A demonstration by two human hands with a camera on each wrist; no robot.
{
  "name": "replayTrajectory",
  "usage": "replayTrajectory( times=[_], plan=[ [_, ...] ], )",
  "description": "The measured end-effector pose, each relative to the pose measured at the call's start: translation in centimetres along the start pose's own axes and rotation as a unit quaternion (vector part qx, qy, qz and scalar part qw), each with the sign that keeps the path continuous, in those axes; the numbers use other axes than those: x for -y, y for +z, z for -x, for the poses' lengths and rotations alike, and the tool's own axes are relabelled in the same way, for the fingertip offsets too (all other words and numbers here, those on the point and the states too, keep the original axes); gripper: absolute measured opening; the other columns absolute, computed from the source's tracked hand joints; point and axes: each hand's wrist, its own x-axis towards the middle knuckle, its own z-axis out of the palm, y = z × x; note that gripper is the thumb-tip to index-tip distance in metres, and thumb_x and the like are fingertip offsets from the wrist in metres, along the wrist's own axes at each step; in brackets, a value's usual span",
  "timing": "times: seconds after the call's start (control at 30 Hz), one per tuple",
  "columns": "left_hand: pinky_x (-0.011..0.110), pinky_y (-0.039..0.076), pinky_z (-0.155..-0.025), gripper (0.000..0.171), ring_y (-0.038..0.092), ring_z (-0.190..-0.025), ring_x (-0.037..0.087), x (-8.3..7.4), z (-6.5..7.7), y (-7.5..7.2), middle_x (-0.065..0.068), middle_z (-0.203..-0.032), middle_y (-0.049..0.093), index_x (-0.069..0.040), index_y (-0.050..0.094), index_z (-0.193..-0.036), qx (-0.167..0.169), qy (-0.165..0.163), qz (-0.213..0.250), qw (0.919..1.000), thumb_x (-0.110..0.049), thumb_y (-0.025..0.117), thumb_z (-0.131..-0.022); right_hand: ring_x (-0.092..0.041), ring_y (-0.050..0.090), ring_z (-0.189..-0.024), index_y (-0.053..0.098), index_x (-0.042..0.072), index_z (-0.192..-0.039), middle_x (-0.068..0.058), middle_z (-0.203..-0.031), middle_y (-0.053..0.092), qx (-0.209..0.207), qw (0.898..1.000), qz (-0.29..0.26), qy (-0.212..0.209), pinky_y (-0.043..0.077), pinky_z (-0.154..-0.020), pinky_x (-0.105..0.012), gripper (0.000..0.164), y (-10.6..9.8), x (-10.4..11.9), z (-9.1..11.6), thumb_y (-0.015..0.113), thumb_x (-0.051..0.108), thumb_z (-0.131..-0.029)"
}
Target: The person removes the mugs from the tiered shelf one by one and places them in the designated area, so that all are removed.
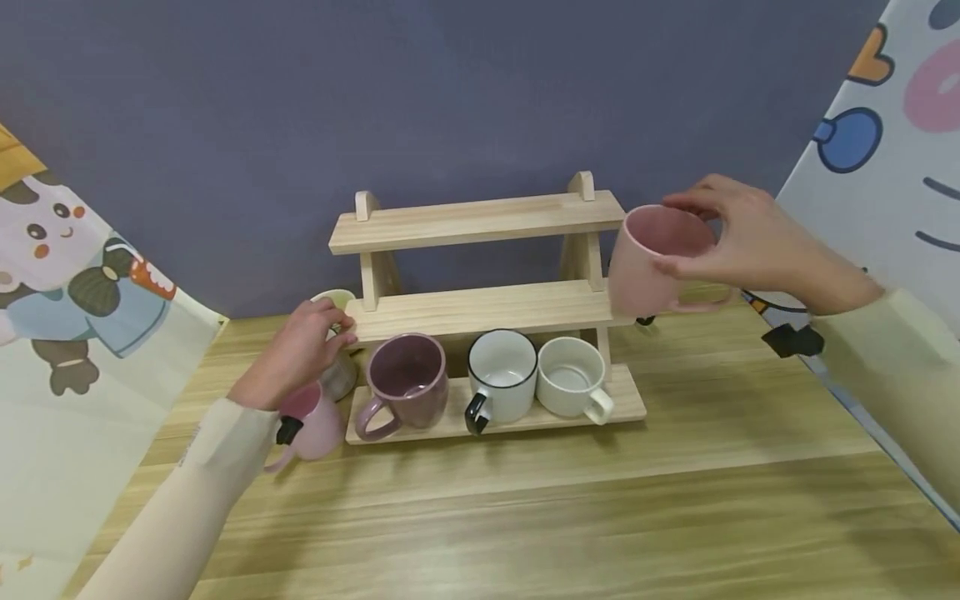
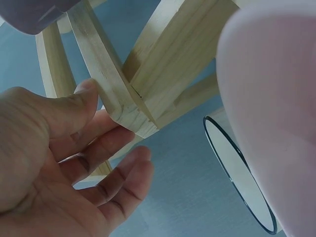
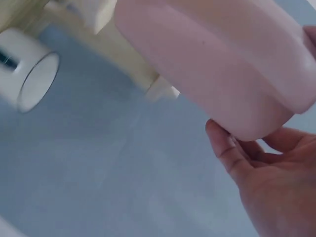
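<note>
My right hand (image 1: 757, 237) grips a pink mug (image 1: 637, 279) by its rim, thumb on the near side and fingers on the far side. The mug is held up at the right end of a three-tier wooden stand (image 1: 480, 310), its handle pointing right. At the stand's other end, my left hand (image 1: 303, 350) pinches the tip of the middle board between thumb and fingers. A purple mug (image 1: 420, 404), a white mug with a black rim (image 1: 510, 404) and a cream mug (image 1: 566, 398) stand on the bottom tier, handles toward me.
Left of the stand, a second pink mug (image 1: 324, 429) and a grey cup (image 1: 342, 377) are partly hidden by my left arm and hand. In the right wrist view a white mug with a dark rim (image 3: 12, 69) shows. A dark blue wall (image 1: 480, 100) rises behind the stand.
</note>
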Motion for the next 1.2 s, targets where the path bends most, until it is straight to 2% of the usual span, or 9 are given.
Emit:
replayTrajectory(
  times=[0.2,0.43,0.5,0.67,0.83,1.03,1.2],
  plan=[
    [0.045,0.042,-0.077,0.015,0.050,-0.082,0.032,0.0,0.1,-0.1,0.014,-0.086,0.057,0.008,0.068,-0.094,0.001,-0.001,-0.004,1.0000,-0.004,0.069,-0.085,-0.029,0.049,-0.094,0.056,-0.001,-0.126,-0.010,-0.109,0.050,0.018,0.999,0.028,-0.002,0.041,-0.067,-0.044,0.072,-0.4,-4.1,2.0,0.083,0.034,-0.069],
    [0.044,0.042,-0.078,0.014,0.051,-0.082,0.031,0.1,-0.1,0.0,0.013,-0.085,0.057,0.007,0.068,-0.093,-0.004,0.011,-0.007,0.9999,-0.004,0.069,-0.084,-0.022,0.052,-0.094,0.059,0.003,-0.124,-0.004,-0.109,0.054,0.038,0.999,0.012,-0.017,0.041,-0.066,-0.030,0.076,2.7,-7.8,3.6,0.088,0.033,-0.061],
    [0.044,0.042,-0.078,0.014,0.051,-0.082,0.032,0.2,-0.1,0.1,0.013,-0.085,0.057,0.007,0.068,-0.093,-0.004,0.012,-0.007,0.9999,-0.004,0.069,-0.084,-0.021,0.053,-0.093,0.060,0.003,-0.123,-0.003,-0.109,0.054,0.042,0.999,0.003,-0.019,0.042,-0.067,-0.031,0.076,3.9,-8.3,3.8,0.089,0.034,-0.060],
    [0.044,0.042,-0.078,0.015,0.051,-0.083,0.032,0.3,-0.1,0.1,0.013,-0.085,0.057,0.007,0.068,-0.094,-0.001,0.004,-0.007,1.0000,-0.004,0.069,-0.085,-0.023,0.055,-0.094,0.060,0.004,-0.123,-0.003,-0.111,0.055,0.053,0.998,-0.013,-0.006,0.044,-0.070,-0.040,0.076,6.8,-8.8,3.8,0.088,0.039,-0.061],
    [0.045,0.042,-0.078,0.014,0.051,-0.083,0.031,0.3,-0.1,0.2,0.013,-0.085,0.057,0.006,0.068,-0.093,-0.006,0.005,-0.005,1.0000,-0.004,0.069,-0.085,-0.022,0.054,-0.092,0.058,0.004,-0.121,-0.005,-0.110,0.055,0.052,0.998,-0.036,0.017,0.044,-0.070,-0.040,0.075,8.9,-9.0,3.5,0.086,0.042,-0.063],
    [0.044,0.042,-0.078,0.014,0.050,-0.083,0.032,0.2,-0.1,0.2,0.012,-0.085,0.057,0.006,0.068,-0.094,-0.006,0.002,-0.002,1.0000,-0.004,0.069,-0.085,-0.023,0.055,-0.092,0.061,-0.001,-0.117,-0.007,-0.106,0.058,0.032,0.999,-0.029,-0.006,0.044,-0.068,-0.038,0.074,10.5,-9.6,3.1,0.087,0.039,-0.062],
    [0.045,0.042,-0.080,0.016,0.051,-0.084,0.033,0.2,0.0,0.2,0.013,-0.086,0.057,0.007,0.068,-0.095,-0.005,-0.004,0.001,1.0000,-0.004,0.069,-0.085,-0.024,0.054,-0.086,0.059,-0.001,-0.121,-0.010,-0.108,0.058,0.048,0.999,-0.004,-0.001,0.043,-0.063,-0.037,0.079,10.9,-9.9,3.0,0.085,0.046,-0.063]
  ],
)
